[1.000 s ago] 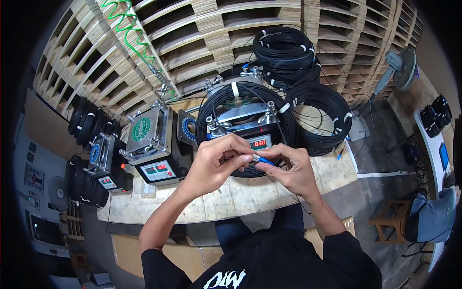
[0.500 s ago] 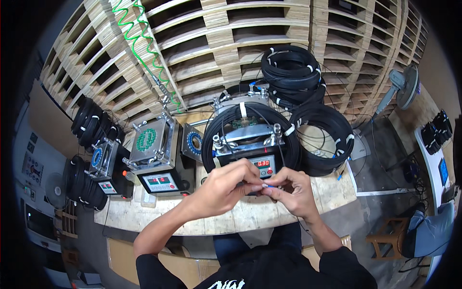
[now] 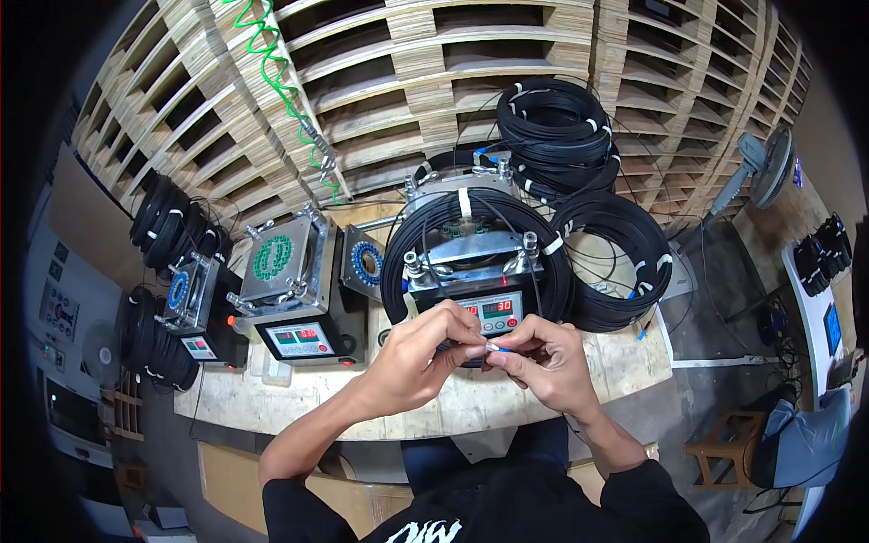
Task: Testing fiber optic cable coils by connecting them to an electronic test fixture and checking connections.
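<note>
Green hose (image 3: 293, 109) swung rightward | right hand (image 3: 550, 364) above tabletop (image 3: 272, 405) | pallets (image 3: 424, 61) behind

"What does the person have on up top?"
"A black T-shirt (image 3: 520, 498). The left sleeve (image 3: 308, 514) and the right sleeve (image 3: 647, 500) are short, in the same black."
"Any marking on it?"
"A white print (image 3: 424, 531) on the chest, in bold, jagged strokes, partly cut off by the lower edge."
"And the legs?"
"Dark blue trousers (image 3: 422, 460), seen just past the shirt."
"Below the sleeves?"
"Bare forearms (image 3: 312, 439), and the left hand (image 3: 425, 360) and right hand (image 3: 550, 369) are bare too."
</note>
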Demonstrator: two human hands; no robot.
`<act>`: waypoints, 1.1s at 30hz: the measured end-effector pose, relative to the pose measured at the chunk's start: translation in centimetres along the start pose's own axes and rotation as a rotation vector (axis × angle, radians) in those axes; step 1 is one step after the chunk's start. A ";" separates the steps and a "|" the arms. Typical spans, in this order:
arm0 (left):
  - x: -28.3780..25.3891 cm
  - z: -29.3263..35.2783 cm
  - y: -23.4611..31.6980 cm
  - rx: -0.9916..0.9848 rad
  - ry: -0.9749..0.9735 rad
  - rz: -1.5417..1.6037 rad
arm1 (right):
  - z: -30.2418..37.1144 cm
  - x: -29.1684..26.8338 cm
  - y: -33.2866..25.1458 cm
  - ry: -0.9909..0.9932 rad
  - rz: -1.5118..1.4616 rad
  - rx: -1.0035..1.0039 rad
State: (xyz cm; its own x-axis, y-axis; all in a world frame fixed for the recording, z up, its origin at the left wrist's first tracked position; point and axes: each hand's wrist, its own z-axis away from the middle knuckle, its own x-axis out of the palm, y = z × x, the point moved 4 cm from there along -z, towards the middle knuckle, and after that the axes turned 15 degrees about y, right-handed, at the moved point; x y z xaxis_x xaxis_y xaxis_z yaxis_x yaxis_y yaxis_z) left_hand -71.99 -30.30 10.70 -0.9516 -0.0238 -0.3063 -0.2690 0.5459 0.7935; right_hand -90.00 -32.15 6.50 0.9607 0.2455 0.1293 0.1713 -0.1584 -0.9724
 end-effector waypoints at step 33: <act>-38.6 30.2 -23.3 -0.635 0.995 -0.462 | 0.8 3.3 2.7 -0.028 0.166 -0.134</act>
State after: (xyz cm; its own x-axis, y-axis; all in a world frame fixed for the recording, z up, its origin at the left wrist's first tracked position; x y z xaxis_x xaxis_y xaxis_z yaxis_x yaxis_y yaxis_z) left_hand -24.53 -16.84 -11.86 -0.3763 -0.8718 -0.3136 -0.3662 -0.1710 0.9147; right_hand -86.54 -30.97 4.17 0.9720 0.2319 -0.0378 0.0406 -0.3243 -0.9451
